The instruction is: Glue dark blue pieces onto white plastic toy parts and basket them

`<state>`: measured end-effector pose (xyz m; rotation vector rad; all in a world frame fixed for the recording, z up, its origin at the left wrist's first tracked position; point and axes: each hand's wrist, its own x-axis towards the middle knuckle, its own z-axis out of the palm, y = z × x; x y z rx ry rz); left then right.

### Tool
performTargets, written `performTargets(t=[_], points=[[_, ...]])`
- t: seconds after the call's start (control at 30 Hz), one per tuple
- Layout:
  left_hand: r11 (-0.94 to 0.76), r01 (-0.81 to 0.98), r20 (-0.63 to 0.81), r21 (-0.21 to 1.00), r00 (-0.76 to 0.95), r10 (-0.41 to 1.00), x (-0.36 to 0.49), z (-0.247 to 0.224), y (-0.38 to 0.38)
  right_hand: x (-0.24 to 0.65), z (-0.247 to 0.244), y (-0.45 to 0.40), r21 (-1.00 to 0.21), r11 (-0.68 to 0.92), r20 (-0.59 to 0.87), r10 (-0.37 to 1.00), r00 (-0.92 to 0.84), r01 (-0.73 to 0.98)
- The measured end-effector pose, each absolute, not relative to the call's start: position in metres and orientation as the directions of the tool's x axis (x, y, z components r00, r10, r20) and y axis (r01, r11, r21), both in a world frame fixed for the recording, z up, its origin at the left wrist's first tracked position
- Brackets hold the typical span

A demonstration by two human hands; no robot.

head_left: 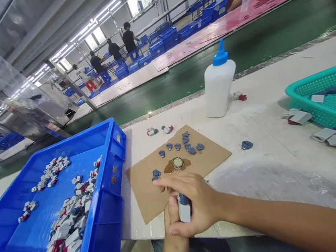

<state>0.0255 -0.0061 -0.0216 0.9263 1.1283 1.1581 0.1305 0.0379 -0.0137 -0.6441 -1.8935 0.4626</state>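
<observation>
A small grey plastic block (185,214) with a dark-blue piece (183,199) at its top end stands between my two hands, over the near edge of the cardboard sheet (148,203). My left hand (173,236) is closed on it from below, thumb along its side, other fingers mostly hidden. My right hand (195,193) reaches across the top and curls around the block, with its thumb on the near side. On the cardboard lie several dark-blue fist-shaped pieces (190,149). Among them a bottle cap (177,163) sits in a brown wet patch.
A blue bin (114,148) at left holds many grey, red and blue parts. A white squeeze bottle (220,87) with a blue nozzle stands behind the cardboard. At right is a green basket (320,108), with grey parts (334,137) beside it. Beyond runs a green conveyor (141,104); people work farther off.
</observation>
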Motion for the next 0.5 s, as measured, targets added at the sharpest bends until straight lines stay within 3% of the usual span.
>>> performTargets(t=[0.1,0.23,0.37,0.5], points=[[0.151,-0.111,-0.141,0.982,0.090,0.986,0.022,-0.024,-0.006,0.129,-0.014,0.038,-0.622,0.763,0.685,0.638,-0.351,0.176],[0.118,-0.062,-0.115,0.991,0.046,0.992,0.016,-0.033,-0.006,0.126,-0.017,0.034,-0.677,0.702,0.617,0.704,-0.351,0.220],[0.096,-0.046,-0.096,0.994,-0.012,0.995,0.013,-0.042,-0.009,0.125,-0.024,0.034,-0.606,0.731,0.638,0.682,-0.357,0.312],[0.118,-0.069,-0.120,0.991,-0.030,0.992,0.014,-0.043,-0.010,0.127,-0.031,0.035,-0.535,0.793,0.712,0.608,-0.351,0.290]])
